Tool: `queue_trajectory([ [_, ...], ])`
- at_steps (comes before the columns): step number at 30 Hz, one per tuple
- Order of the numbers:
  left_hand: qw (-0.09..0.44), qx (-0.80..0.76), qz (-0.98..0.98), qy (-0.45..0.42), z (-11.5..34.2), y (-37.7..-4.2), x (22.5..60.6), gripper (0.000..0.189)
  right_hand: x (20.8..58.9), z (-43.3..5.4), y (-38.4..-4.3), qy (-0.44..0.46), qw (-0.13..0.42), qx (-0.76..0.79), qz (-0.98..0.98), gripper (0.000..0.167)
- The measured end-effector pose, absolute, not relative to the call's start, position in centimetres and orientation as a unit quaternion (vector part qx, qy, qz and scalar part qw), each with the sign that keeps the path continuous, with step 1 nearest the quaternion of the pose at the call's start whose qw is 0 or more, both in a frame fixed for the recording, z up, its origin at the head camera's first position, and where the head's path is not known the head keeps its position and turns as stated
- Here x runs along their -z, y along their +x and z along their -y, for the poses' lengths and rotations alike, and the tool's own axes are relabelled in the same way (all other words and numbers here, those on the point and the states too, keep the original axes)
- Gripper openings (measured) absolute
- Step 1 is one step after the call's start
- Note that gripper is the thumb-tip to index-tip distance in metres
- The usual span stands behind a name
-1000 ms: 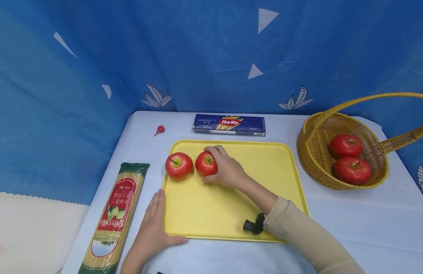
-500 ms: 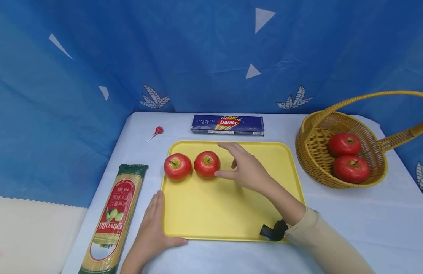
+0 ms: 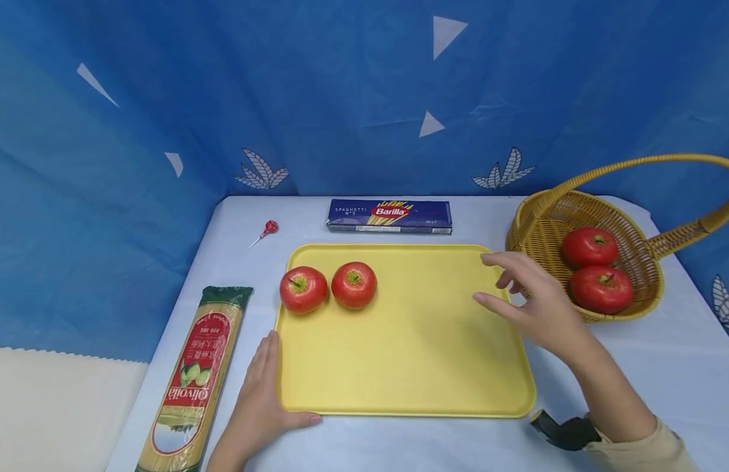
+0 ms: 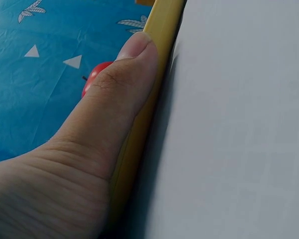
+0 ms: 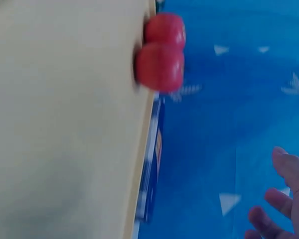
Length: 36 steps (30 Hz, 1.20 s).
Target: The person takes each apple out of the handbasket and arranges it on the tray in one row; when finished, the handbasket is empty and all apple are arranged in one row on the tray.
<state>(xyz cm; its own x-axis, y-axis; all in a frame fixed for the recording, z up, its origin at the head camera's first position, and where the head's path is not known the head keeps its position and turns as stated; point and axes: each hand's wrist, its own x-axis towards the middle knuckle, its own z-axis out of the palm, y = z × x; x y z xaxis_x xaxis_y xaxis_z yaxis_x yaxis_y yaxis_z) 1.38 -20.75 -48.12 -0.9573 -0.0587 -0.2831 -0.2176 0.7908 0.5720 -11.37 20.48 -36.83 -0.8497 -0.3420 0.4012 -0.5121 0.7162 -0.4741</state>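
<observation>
Two red apples sit side by side in the far left corner of the yellow tray [image 3: 412, 367]: one apple [image 3: 303, 290] at the left edge, the other apple [image 3: 354, 286] just right of it. My left hand [image 3: 261, 396] rests against the tray's near left corner, fingers along the left side and thumb along the front edge. Over the tray's right edge hovers my right hand [image 3: 541, 305], holding nothing, its thumb and fingers spread apart. Just beyond it stands a wicker basket [image 3: 541, 242] with two more apples, an upper one [image 3: 589, 248] and a lower one [image 3: 602, 289].
A blue spaghetti box [image 3: 389, 217] lies behind the tray. A red lollipop [image 3: 271, 227] lies at the back left. Left of my left hand is a long spaghetti bag [image 3: 196, 377]. The basket's tall handle [image 3: 648, 159] arches up at the right.
My right hand has let go of the right-hand apple on the tray and moved right, to beside the basket. My left hand stays at the tray corner.
</observation>
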Motion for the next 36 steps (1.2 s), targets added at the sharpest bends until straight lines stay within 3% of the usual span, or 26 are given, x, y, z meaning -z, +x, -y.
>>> queue_trajectory([
  [5, 0.121, -0.313, -0.939, -0.070, 20.8, 1.4, 48.2, 0.159, 36.6, -25.5, -11.2, 0.167, 0.169, -0.293, 0.926, 0.068],
  [11, 0.119, -0.316, -0.939, -0.069, 20.8, 1.5, 48.2, 0.159, 37.2, -31.3, -12.0, 0.050, 0.112, -0.267, 0.956, 0.070],
  [18, 0.117, -0.315, -0.939, -0.068, 20.7, 1.5, 48.2, 0.157, 39.3, -36.0, -13.4, 0.019, 0.052, -0.207, 0.977, 0.078],
  [25, 0.124, -0.309, -0.940, -0.070, 20.7, 1.4, 48.0, 0.157, 40.3, -37.5, -14.1, 0.003, 0.003, -0.193, 0.981, 0.092],
  [36, 0.114, -0.310, -0.942, -0.064, 20.8, 1.6, 48.2, 0.157, 40.4, -37.9, -14.8, -0.022, -0.049, -0.188, 0.981, 0.098],
])
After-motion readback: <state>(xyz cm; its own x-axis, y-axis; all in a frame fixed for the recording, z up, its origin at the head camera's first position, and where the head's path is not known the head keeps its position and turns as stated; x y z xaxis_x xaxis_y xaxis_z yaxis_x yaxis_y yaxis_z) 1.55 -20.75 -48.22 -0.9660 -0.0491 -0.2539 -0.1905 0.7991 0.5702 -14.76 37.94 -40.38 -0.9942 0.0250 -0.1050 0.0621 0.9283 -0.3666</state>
